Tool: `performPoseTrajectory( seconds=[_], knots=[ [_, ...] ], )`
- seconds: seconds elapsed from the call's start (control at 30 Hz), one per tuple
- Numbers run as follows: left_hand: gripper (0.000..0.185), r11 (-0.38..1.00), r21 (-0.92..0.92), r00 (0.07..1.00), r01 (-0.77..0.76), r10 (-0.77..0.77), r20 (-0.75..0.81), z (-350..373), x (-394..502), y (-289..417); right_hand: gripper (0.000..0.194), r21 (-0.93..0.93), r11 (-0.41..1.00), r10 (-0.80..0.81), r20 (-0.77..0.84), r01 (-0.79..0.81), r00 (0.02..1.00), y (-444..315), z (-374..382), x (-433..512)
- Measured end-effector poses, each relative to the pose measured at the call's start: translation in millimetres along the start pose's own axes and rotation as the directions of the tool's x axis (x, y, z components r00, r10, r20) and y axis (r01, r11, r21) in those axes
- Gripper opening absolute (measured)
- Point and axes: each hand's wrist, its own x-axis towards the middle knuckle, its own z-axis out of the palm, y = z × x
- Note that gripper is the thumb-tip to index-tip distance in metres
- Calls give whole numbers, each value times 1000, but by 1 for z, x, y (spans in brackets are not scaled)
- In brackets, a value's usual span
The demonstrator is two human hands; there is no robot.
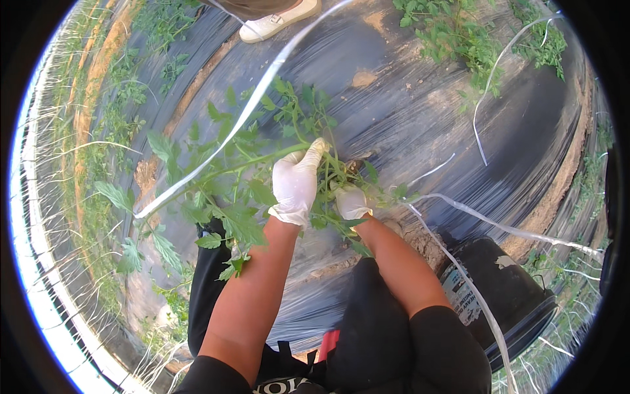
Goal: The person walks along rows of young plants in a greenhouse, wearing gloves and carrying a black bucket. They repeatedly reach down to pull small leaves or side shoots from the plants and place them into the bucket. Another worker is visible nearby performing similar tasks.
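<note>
A tomato plant point(236, 207) leans to the left in front of me, its leaves spread over my left forearm. My left hand point(298, 182), in a thin white glove, grips its thick green stem point(268, 156) between thumb and fingers. Close by on the right, my right hand point(350, 201), gloved too, reaches in among the lower stems and leaves point(334, 172). Foliage hides its fingertips, so I cannot tell whether they hold anything. A white plastic twine point(246, 108) crosses above the plant from the upper middle down to the left.
Dark plastic mulch film point(393, 118) with patches of soil covers the ground. On the right a black bucket point(507, 290) lies tipped, with another twine point(472, 285) passing over it. More tomato plants point(457, 34) grow at upper right. Another person's white shoe point(280, 20) stands at the top.
</note>
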Motion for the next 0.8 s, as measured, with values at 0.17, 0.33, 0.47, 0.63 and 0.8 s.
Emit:
performPoseTrajectory(
  seconds=[0.17, 0.33, 0.47, 0.63, 0.8],
  knots=[
    [28, 996, 34, 997, 76, -77, 16, 1, -6, 7, 67, -266, 963, -54, -344, -42, 937, -22, 24, -3],
    [29, 995, 30, 995, 92, -93, 42, 21, -28, 12, 64, -172, 983, -148, -511, 68, 847, 15, 41, 30],
    [29, 995, 67, 995, 74, -78, 57, 26, -34, 10, 58, -183, 983, -123, -505, 33, 855, 20, 38, 36],
    [29, 985, 164, 997, 49, -57, 45, 27, -33, 13, 51, -272, 962, -126, -460, -4, 879, -10, 29, 7],
    [30, 995, 79, 998, 53, -56, 41, 23, -32, 12, 48, -480, 872, -83, -335, -94, 938, -41, 11, -26]
  ],
)
